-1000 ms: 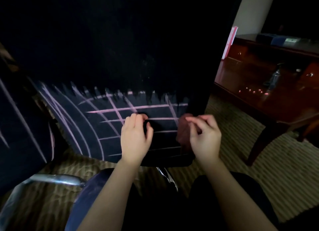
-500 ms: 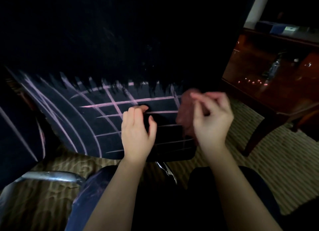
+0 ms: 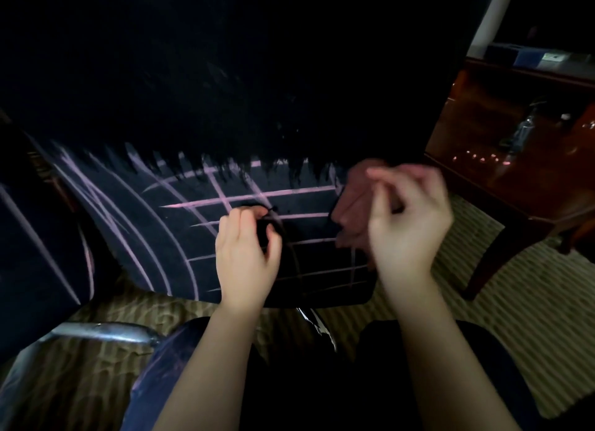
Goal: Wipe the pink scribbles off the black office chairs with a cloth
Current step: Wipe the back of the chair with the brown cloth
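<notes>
Fingers [image 3: 240, 226] of the left hand [image 3: 248, 256] are curled tight, pinching a fold of the chair back [image 3: 154, 237] right among the pink scribbles [image 3: 244, 196]. It's the same grip as a second ago, and it looks to be holding the fabric taut. Moving right, the reddish cloth [image 3: 352, 202] is bunched in the bent fingers of the right hand [image 3: 412, 227], which is blurred with motion. That hand has climbed from the chair back's lower right corner to the ragged line where clean black meets pink. That looks like the wind-up for another stroke down. The upper part reads as wiped, but the lower band of grid lines and arcs is all there, so plenty remains.
</notes>
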### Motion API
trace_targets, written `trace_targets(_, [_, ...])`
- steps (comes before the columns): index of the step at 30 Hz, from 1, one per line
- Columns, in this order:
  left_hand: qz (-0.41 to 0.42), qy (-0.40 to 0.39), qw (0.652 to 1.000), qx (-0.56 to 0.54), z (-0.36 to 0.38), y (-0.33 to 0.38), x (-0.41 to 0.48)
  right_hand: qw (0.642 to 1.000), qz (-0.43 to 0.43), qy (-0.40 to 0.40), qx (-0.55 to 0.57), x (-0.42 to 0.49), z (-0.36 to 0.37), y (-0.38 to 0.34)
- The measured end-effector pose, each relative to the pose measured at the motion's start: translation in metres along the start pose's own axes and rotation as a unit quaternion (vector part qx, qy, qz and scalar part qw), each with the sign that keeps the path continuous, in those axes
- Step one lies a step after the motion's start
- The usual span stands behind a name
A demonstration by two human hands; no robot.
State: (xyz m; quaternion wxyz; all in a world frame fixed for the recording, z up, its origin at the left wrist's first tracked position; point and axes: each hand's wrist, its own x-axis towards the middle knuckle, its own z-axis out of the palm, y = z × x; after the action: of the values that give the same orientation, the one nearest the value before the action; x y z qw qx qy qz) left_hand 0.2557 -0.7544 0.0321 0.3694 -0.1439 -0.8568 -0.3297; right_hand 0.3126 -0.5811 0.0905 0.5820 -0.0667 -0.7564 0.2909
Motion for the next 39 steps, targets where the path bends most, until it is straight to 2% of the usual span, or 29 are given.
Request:
trace_targets(2, [0.000, -0.005, 1.000, 0.000, 0.000, -0.002, 0.000, 0.999, -0.006, 0.050, 0.018, 0.026, -0.005, -0.007])
trace_targets(3, [0.002, -0.006, 1.000, -0.001, 0.000, -0.003, 0.000, 0.999, -0.010, 0.050, 0.015, 0.029, -0.002, -0.007])
trace_targets(10, [-0.015, -0.012, 1.000, -0.007, 0.000, -0.008, 0.001, 0.992, 0.015, -0.121, -0.028, -0.040, 0.019, 0.016])
trace_targets(15, [-0.023, 0.009, 1.000, -0.017, -0.004, -0.010, 0.001, 1.000, -0.022, 0.001, 0.002, 0.030, -0.002, -0.019])
trace_targets(17, [-0.024, 0.023, 0.999, -0.016, -0.006, -0.010, 0.000, 0.999, -0.040, 0.021, 0.010, 0.050, -0.002, -0.027])
trace_targets(20, [-0.034, 0.030, 0.999, -0.014, -0.010, -0.012, 0.000, 0.997, -0.063, -0.033, -0.015, 0.028, 0.011, -0.018])
trace_targets(23, [-0.042, 0.027, 0.999, -0.007, -0.013, -0.015, 0.000, 0.988, -0.033, -0.143, -0.057, -0.015, 0.018, 0.003])
trace_targets(25, [-0.038, 0.021, 0.999, -0.001, -0.015, -0.018, 0.000, 0.981, -0.024, -0.177, -0.078, -0.020, 0.015, 0.005])
trace_targets(27, [-0.037, 0.015, 0.999, 0.013, -0.015, -0.022, -0.001, 0.984, -0.034, -0.153, -0.080, -0.001, 0.009, -0.006])
trace_targets(31, [-0.059, 0.003, 0.998, 0.020, -0.017, -0.025, -0.002, 0.998, -0.056, -0.039, -0.014, 0.056, -0.001, -0.039])
trace_targets(33, [-0.064, 0.004, 0.998, 0.019, -0.017, -0.026, -0.002, 0.997, -0.064, -0.035, -0.010, 0.056, 0.006, -0.042])
trace_targets(35, [-0.064, 0.002, 0.998, 0.017, -0.017, -0.028, -0.002, 0.996, -0.064, -0.063, -0.026, 0.033, 0.015, -0.029])
trace_targets(39, [-0.062, -0.006, 0.998, 0.017, -0.018, -0.030, -0.002, 0.977, -0.026, -0.191, -0.090, -0.012, 0.020, -0.004])
